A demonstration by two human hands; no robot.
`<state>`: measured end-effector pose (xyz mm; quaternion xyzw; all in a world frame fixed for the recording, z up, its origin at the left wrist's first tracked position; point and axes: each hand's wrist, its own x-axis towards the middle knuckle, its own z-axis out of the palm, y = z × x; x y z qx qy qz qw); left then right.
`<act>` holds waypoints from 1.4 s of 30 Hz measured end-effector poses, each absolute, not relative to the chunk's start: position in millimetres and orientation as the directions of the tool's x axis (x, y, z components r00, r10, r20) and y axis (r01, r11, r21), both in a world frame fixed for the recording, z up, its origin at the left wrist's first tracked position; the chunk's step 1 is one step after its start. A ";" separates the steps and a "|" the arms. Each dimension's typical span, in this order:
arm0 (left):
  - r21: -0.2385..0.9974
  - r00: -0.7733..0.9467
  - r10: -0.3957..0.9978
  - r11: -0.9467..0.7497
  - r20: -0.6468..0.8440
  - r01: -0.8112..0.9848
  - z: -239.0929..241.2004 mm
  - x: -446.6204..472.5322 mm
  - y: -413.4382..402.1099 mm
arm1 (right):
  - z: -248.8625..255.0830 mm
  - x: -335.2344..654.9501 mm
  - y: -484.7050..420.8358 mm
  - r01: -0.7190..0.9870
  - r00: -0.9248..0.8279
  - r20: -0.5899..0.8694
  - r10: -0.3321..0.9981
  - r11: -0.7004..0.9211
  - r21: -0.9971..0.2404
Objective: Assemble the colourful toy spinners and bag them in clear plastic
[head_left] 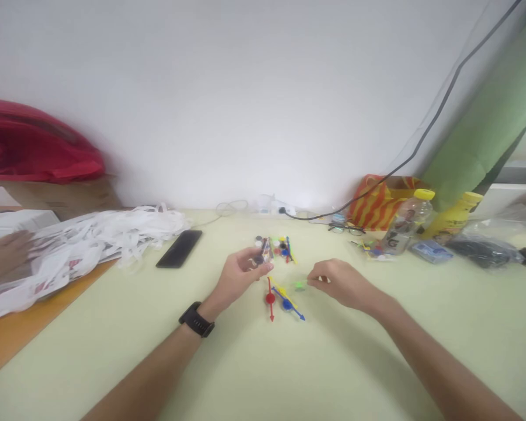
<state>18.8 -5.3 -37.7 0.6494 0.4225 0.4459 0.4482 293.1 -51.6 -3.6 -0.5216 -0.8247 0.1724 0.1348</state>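
Observation:
My left hand (244,270), a black watch (197,320) on its wrist, is closed on a small bundle of mixed coloured plastic pieces (266,250). The bundle is partly hidden by the fingers. My right hand (336,282) is pinched at the end of a green plastic spinner arrow (300,286), which looks smeared. Between and below the hands, a red spinner arrow (270,299), a blue spinner arrow (287,304) and a yellow spinner arrow (282,290) lie close together on the table. Beyond them sit more small coloured pieces (284,248).
A black phone (179,249) and a heap of white bags (92,237) lie to the left, where another person's hand (6,256) rests. At right stand a clear bottle (405,225), a yellow bottle (458,216), a striped bag (372,202), glasses (346,228) and more coloured pieces (374,251).

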 end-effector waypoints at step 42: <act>0.966 0.125 0.965 -0.242 0.231 0.086 -32.2 21.6 -4.2 | 59.0 242.3 -31.8 0.653 -0.165 0.443 0.882 0.434 -0.621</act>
